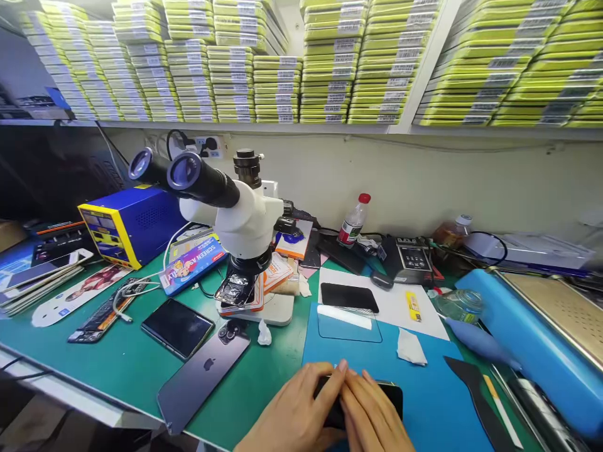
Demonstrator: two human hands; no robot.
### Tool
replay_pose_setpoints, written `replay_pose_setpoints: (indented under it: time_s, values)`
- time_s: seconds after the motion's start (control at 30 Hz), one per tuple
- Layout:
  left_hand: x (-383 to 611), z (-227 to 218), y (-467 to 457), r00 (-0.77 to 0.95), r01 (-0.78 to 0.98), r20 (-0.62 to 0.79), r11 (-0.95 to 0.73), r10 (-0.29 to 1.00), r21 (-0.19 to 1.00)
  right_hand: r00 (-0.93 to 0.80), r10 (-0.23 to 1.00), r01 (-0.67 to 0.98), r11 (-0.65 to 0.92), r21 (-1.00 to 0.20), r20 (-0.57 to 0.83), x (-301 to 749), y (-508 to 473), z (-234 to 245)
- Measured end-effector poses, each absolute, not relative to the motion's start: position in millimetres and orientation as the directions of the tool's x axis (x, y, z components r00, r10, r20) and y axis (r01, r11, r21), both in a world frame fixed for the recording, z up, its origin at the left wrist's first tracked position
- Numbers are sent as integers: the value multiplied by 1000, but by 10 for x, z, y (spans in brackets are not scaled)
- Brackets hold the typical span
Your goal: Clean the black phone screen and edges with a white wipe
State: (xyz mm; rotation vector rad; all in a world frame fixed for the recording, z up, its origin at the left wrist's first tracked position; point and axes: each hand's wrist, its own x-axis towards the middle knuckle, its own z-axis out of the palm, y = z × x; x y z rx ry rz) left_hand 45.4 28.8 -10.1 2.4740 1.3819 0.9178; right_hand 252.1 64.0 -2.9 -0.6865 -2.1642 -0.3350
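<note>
bright even light, sharp, edges bowed

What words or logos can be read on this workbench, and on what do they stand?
"SCREEN A..LY", partly hidden: on the colourful packet beside the microscope.
Apple logo, no words: on the back of the phone.
Too small or blurred: labels on the yellow-green boxes, the bottle, the blue machine.

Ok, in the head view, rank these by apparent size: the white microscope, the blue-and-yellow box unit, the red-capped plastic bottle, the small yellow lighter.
1. White microscope
2. Blue-and-yellow box unit, set farther back, so the gap is unsure
3. Red-capped plastic bottle
4. Small yellow lighter
</note>
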Motion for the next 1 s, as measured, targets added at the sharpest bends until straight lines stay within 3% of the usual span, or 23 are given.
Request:
replay_pose_setpoints:
  time_s: [0.53,0.77,0.9,1.0]
  values:
    - [445,-115,181,352,674,382,-515,854,530,-410,505,663,737,-132,760,2638,450,228]
    - [384,-9,158,339,611,359,-494,869,619,-174,671,692,604,-396,720,2950,353,267]
    - [358,-4,118,345,550,352,-492,870,675,5,807,658,441,-610,590,2912,240,297]
    - [336,-10,103,345,522,316,-461,884,718,81,852,622,363,-694,517,2884,182,283]
